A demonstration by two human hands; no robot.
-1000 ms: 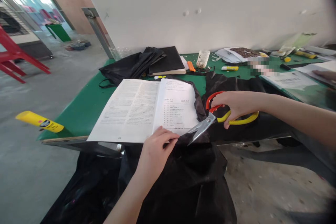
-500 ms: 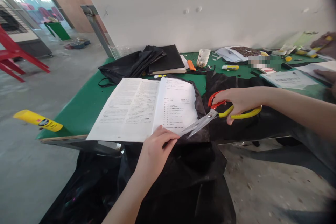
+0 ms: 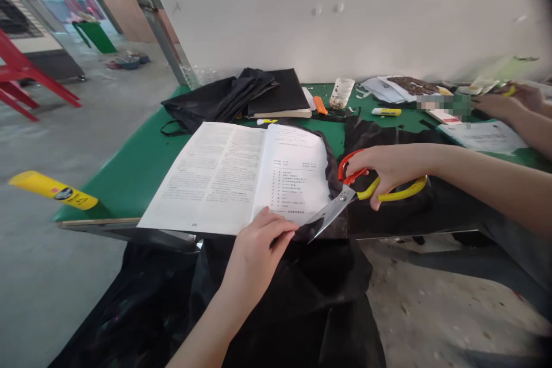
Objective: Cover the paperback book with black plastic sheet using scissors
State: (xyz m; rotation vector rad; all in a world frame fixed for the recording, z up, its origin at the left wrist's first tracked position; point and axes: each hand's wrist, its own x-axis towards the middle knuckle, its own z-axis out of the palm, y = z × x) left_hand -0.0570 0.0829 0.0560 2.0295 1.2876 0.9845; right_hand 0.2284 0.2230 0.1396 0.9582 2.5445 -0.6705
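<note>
black fabric (image 3: 310,287): drapes from the tabletop (image 3: 138,172) over its near edge and down toward the floor; part of it lies under the printed sheet.
handling, fabric: looks thin, light and limp, and likely to slide and bunch; best held taut close to the blades.
printed sheet (image 3: 233,178): an open, creased page of text lying flat on the fabric; looks light and easy to shift.
scissors (image 3: 340,201): red and yellow loops, steel blades almost closed, tips at the fabric just beside the sheet's near right corner.
handling, scissors: rigid and probably the heaviest item in hand; held by the loops, with the sharp edges forward.
left hand (image 3: 254,247): grip pinched on the fabric at the tabletop's edge, fingertips touching the sheet's corner; cannot tell if the paper is caught too.
right hand (image 3: 388,167): grip clenched through the scissor loops, above the fabric.
container, clear cup (image 3: 340,94): upright near the wall, dark bits low inside, too small to identify.
container, black bag (image 3: 211,103): slumped flat at the far left; contents hidden.
black book (image 3: 280,95): lies partly on the bag.
glue stick (image 3: 386,111): lies beyond the fabric.
other person's hands (image 3: 495,104): far right, among papers.
</note>
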